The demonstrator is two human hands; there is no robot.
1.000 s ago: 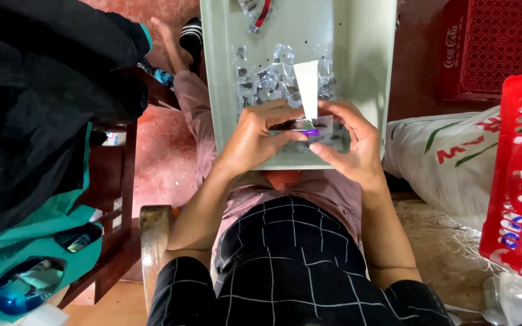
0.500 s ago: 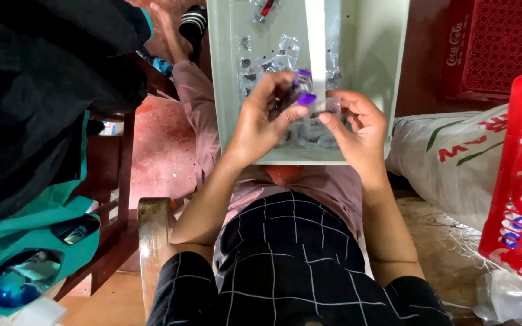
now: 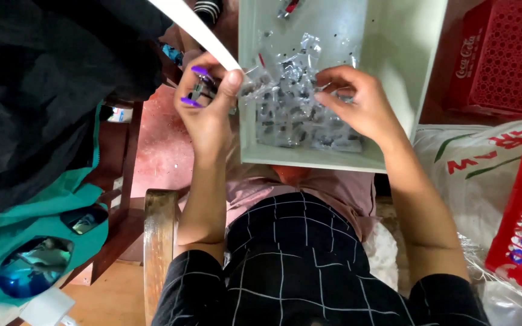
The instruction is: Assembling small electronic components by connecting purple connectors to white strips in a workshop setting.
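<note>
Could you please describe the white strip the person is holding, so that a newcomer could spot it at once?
Start at the pale green rectangular tray on the person's lap. Just off its left edge, the left hand pinches a long, flat white strip that slants up to the picture's top. Unlike the crumpled clear plastic bags under the right hand, it is opaque, smooth and straight.

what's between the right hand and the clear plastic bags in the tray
Nothing visible. The right hand already rests on the pile of clear plastic bags inside the pale green tray, fingertips touching the plastic. The left hand is off at the tray's left edge, pinching a white strip, clear of the right hand's path.
</note>
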